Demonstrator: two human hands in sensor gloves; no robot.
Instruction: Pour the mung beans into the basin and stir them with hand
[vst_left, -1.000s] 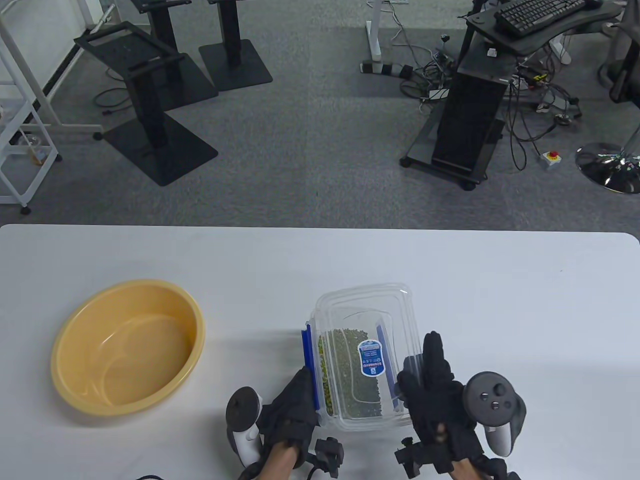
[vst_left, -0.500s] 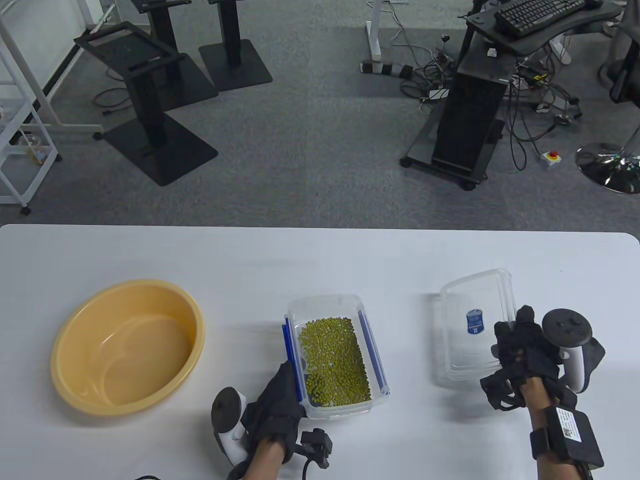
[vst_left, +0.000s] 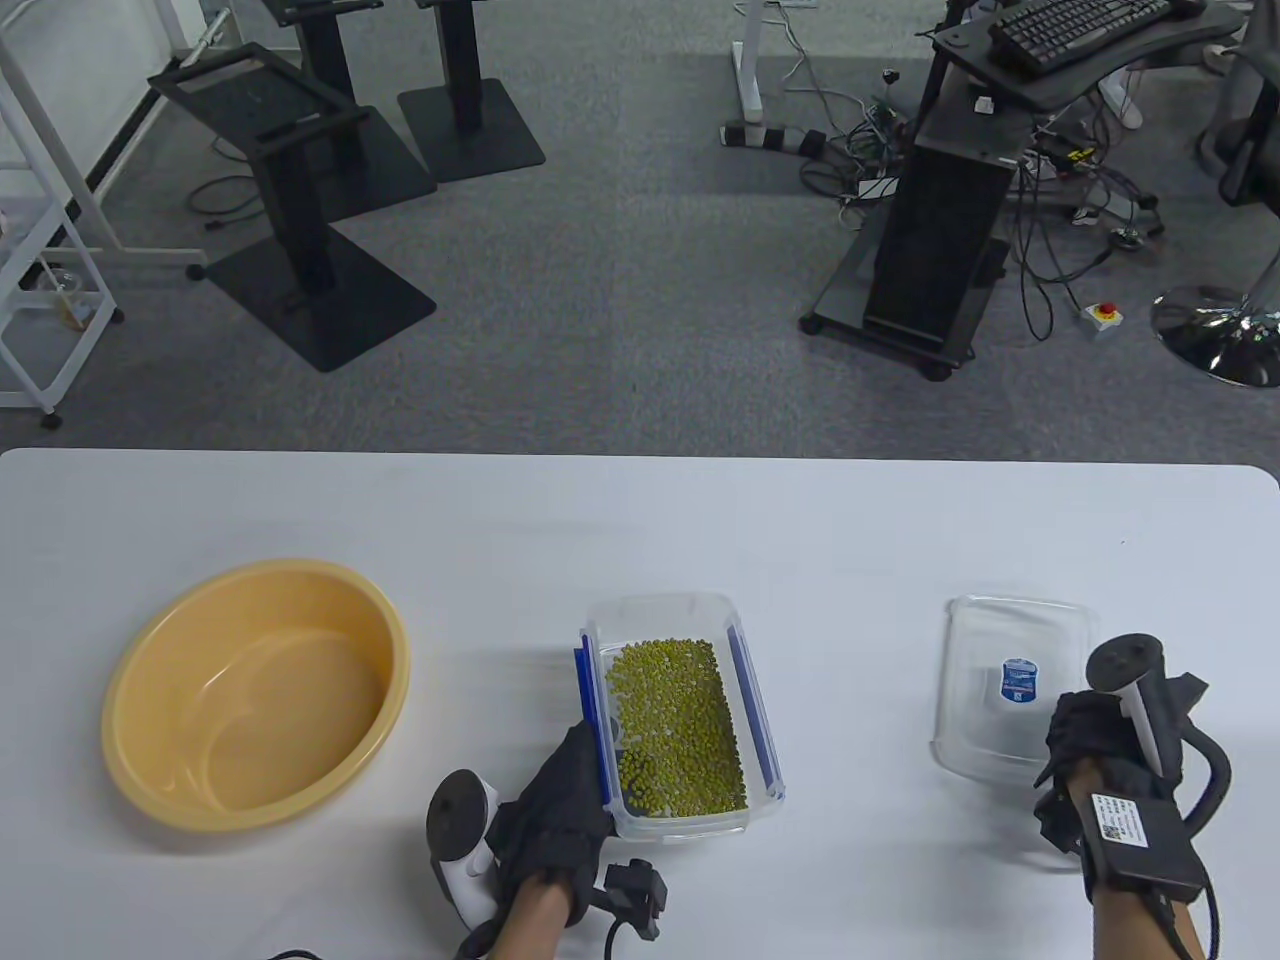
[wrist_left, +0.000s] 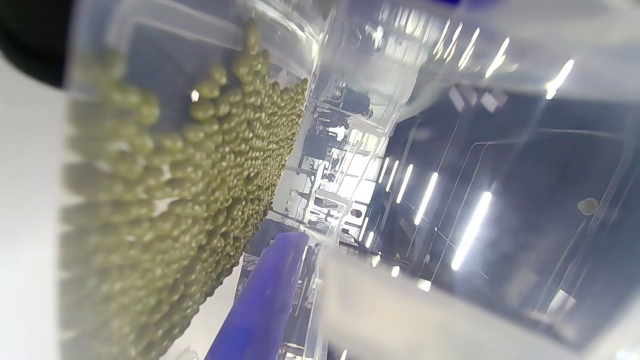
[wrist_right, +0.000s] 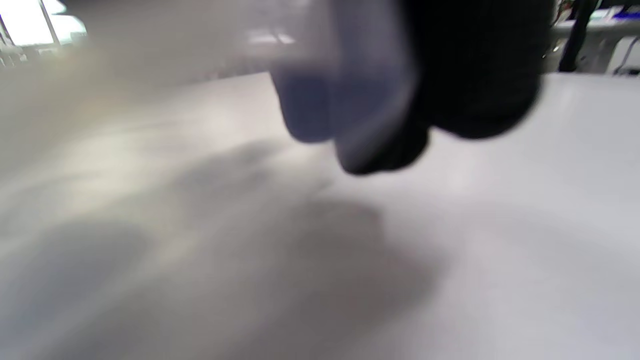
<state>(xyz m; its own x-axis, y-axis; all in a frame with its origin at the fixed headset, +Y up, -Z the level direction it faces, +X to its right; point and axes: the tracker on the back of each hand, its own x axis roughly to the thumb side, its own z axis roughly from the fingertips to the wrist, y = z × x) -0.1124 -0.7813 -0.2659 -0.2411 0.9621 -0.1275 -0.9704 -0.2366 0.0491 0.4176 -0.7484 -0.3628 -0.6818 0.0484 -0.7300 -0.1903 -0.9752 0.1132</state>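
Note:
A clear plastic box (vst_left: 660, 606) with blue side clips stands lidless on the white table, holding a layer of green mung beans (vst_left: 678, 725). My left hand (vst_left: 585, 775) grips the box at its near left corner. The left wrist view shows the beans (wrist_left: 175, 200) through the clear wall, with a blue clip (wrist_left: 260, 310) beside them. An empty yellow basin (vst_left: 150, 760) sits to the left, apart from the box. My right hand (vst_left: 1078, 728) holds the clear lid (vst_left: 1005, 640) by its near right edge, low over the table at the right. In the blurred right wrist view, gloved fingers (wrist_right: 475, 75) pinch the lid's edge (wrist_right: 345, 95).
The white table (vst_left: 850, 530) reaches to a far edge, with grey carpet beyond. Black stand bases, a desk with a keyboard, cables and a white rack stand on the floor, away from the hands.
My right hand lifted the lid off the box, carried it to the right and brought it down near the table. The box shifted slightly left with my left hand still on it.

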